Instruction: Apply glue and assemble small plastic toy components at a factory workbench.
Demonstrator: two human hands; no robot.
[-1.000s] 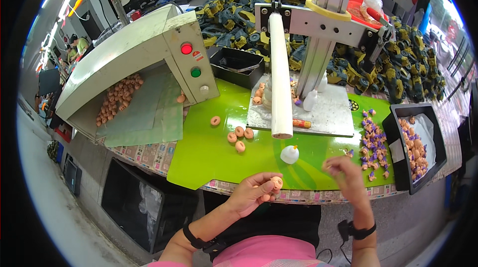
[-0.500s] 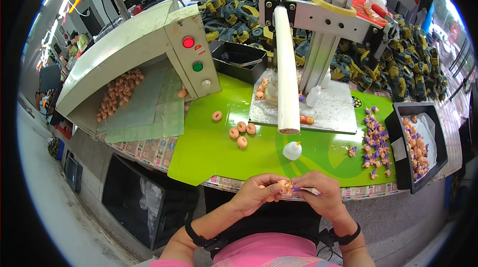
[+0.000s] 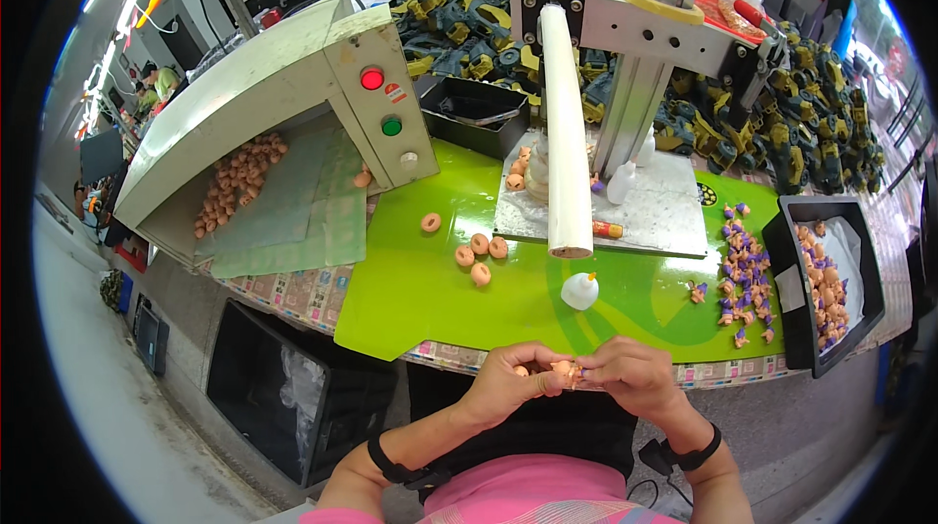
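Note:
My left hand (image 3: 500,387) is closed on a small flesh-coloured doll head (image 3: 564,368), held over the table's near edge. A second round flesh-coloured piece (image 3: 521,371) shows between its fingers. My right hand (image 3: 635,376) meets the left, its fingers pinched at the doll head on a small part that they mostly hide; a bit of purple shows there. Just beyond the hands stands a white squeeze bottle (image 3: 579,292) with a yellow tip. Several loose doll heads (image 3: 479,247) lie on the green mat (image 3: 410,299). Small purple-and-flesh doll figures (image 3: 746,270) are heaped to the right.
A cream machine (image 3: 264,65) with red and green buttons stands at left, doll heads (image 3: 239,177) inside. A white tube (image 3: 567,143) on a metal stand juts toward me. At right is a black bin (image 3: 787,314) of doll parts; behind, a pile of toy vehicles (image 3: 469,16).
My right fingers have drawn in and closed more tightly at the doll head, hiding the purple part more. The whole view has shifted slightly; the things on the table stay put.

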